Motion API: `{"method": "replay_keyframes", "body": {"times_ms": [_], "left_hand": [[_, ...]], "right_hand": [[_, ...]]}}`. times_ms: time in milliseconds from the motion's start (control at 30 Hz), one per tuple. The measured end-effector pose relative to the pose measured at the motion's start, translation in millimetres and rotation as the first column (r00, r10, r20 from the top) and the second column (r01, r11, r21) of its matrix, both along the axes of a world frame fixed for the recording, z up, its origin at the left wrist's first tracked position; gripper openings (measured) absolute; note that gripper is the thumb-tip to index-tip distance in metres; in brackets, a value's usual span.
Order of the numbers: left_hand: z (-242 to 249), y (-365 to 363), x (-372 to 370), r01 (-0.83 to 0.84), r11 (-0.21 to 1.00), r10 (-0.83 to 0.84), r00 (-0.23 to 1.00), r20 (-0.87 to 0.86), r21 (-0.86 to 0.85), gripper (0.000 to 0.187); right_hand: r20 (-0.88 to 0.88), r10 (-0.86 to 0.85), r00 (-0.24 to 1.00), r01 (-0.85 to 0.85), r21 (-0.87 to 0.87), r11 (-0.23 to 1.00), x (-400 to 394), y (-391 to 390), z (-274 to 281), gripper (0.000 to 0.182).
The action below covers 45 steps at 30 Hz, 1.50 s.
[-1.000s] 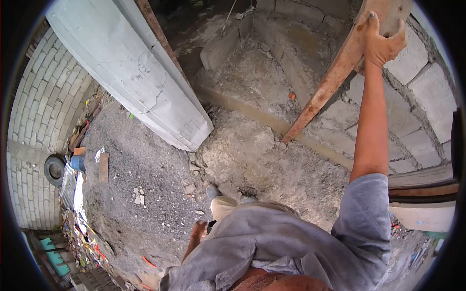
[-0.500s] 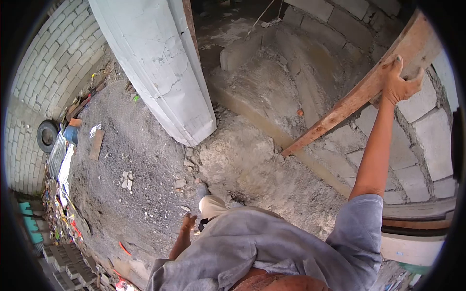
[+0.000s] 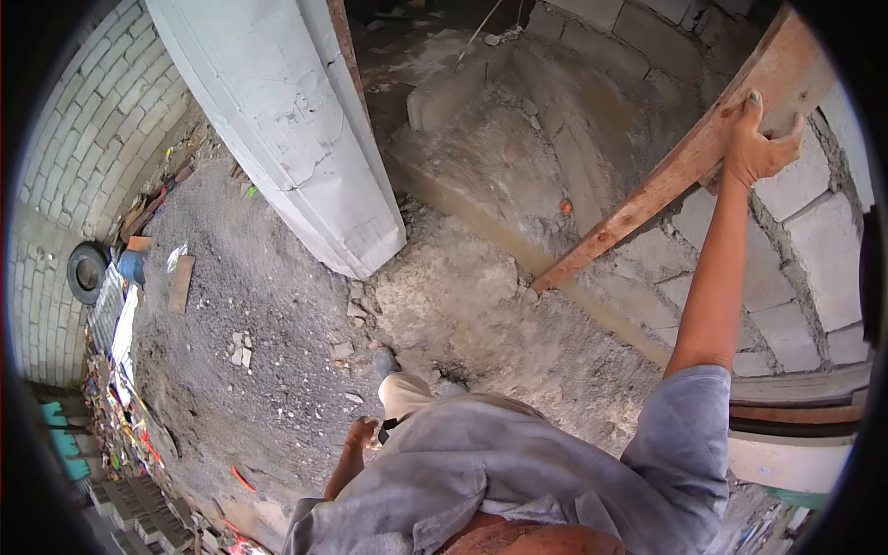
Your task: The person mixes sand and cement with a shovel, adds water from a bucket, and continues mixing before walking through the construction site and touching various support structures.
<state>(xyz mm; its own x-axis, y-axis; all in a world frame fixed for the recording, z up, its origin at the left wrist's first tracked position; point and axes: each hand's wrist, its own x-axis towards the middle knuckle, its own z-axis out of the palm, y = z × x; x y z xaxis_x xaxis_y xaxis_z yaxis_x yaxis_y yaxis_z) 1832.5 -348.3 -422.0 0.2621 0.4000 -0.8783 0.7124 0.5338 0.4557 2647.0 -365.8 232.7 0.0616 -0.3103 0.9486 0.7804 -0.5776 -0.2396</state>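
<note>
A long reddish-brown wooden plank (image 3: 638,211) leans at a slant against the block wall, its lower end near the strip at the ground. My right hand (image 3: 757,153), arm stretched out, grips the edge of its upper part with fingers spread around it. Low beside my body hangs my left hand (image 3: 360,432), its fingers curled; whether anything lies in them is hidden. A black band shows close to that hand, at my trousers.
A pale grey cracked column (image 3: 296,129) stands ahead. Grey block walls (image 3: 795,250) rise at right and far left. Gravelly ground (image 3: 268,314) holds broken stones. At left are a tyre (image 3: 88,272), a small board (image 3: 181,284), litter and stacked blocks (image 3: 139,513).
My view has shifted slightly, so the column and plank appear a little farther left. My right hand keeps its hold on the plank; my left hand stays low at my side.
</note>
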Motion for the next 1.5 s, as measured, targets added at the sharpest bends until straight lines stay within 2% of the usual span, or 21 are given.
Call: {"method": "replay_keyframes", "body": {"times_ms": [100,133,167,200,300,367,433,600,900,1000,1100,1167,1500], "left_hand": [[57,7,21,-0.151,0.947,0.134,0.988,-0.078,-0.283,0.034],[54,14,23,-0.046,0.898,0.042,0.999,-0.018,-0.438,0.038],[53,12,21,0.046,0.928,-0.019,0.997,0.076,-0.369,0.045],[57,9,19,0.100,0.948,-0.077,0.993,0.088,-0.303,0.046],[80,2,25,0.176,0.970,-0.180,0.984,-0.010,-0.167,0.047],[89,-3,28,0.192,0.972,-0.200,0.979,-0.048,-0.132,0.047],[94,-2,32,0.192,0.975,-0.200,0.978,-0.067,-0.109,0.048],[100,-3,35,0.177,0.981,-0.183,0.979,-0.088,-0.080,0.050],[101,-10,36,0.147,0.987,-0.152,0.986,-0.070,-0.066,0.053],[103,-16,33,0.136,0.989,-0.141,0.988,-0.064,-0.065,0.054],[104,-20,29,0.133,0.989,-0.137,0.989,-0.062,-0.065,0.055],[104,-22,28,0.136,0.988,-0.140,0.988,-0.057,-0.070,0.055],[110,-32,18,0.223,0.961,-0.226,0.974,0.003,-0.165,0.059]], "right_hand": [[0.065,-0.027,0.997,0.030,-0.039,0.999,8,-3,0,0.088],[0.056,-0.047,0.997,0.049,-0.034,0.998,9,-4,0,0.088],[0.086,-0.044,0.995,0.046,-0.030,0.998,10,-3,-1,0.088],[0.118,-0.040,0.992,0.043,-0.028,0.999,11,-3,-1,0.088],[0.137,-0.020,0.990,0.022,-0.013,1.000,12,-2,-3,0.089],[0.141,-0.032,0.990,0.037,-0.033,0.999,7,-6,-3,0.082],[0.150,0.015,0.989,-0.014,-0.007,1.000,-17,-1,-3,0.067],[0.181,-0.014,0.983,0.016,-0.006,1.000,-12,-2,-4,0.065],[0.187,0.025,0.982,-0.027,0.008,1.000,-18,-1,-3,0.065],[0.134,0.040,0.990,-0.040,-0.005,0.999,-13,-3,-3,0.066],[0.208,0.025,0.978,-0.017,-0.038,0.999,10,-6,0,0.072],[0.271,0.032,0.962,-0.022,-0.040,0.999,13,-6,1,0.062],[0.226,0.020,0.974,-0.009,-0.049,0.999,15,-4,-3,0.063]]}}
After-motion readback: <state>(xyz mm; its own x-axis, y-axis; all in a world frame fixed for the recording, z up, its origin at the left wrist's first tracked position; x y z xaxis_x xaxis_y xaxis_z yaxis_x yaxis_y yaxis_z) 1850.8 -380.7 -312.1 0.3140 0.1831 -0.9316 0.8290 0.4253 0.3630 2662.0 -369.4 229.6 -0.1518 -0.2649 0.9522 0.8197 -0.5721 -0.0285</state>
